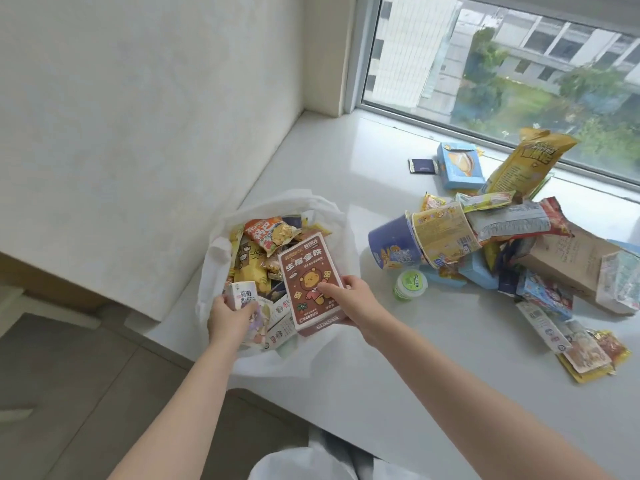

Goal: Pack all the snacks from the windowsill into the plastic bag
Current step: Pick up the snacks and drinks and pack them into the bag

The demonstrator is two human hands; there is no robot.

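A white plastic bag (214, 258) sits open on the left end of the white windowsill (398, 358), filled with several snack packets. My right hand (349, 299) grips a brown box with a bear picture (308, 282) over the bag's mouth. My left hand (230, 317) holds a small white carton (242, 292) at the bag's near-left rim. To the right lies a pile of loose snacks: a blue cup (394, 245), a yellow cup (443, 230), a yellow chip bag (523, 164), a light blue box (459, 164) and a small green tub (410, 284).
A brown paper package (571, 261) and several flat packets (585, 351) lie at the right of the pile. A small dark sachet (422, 166) lies apart near the window (502, 57). A wall corner stands behind the bag; the sill edge drops to the floor on the left.
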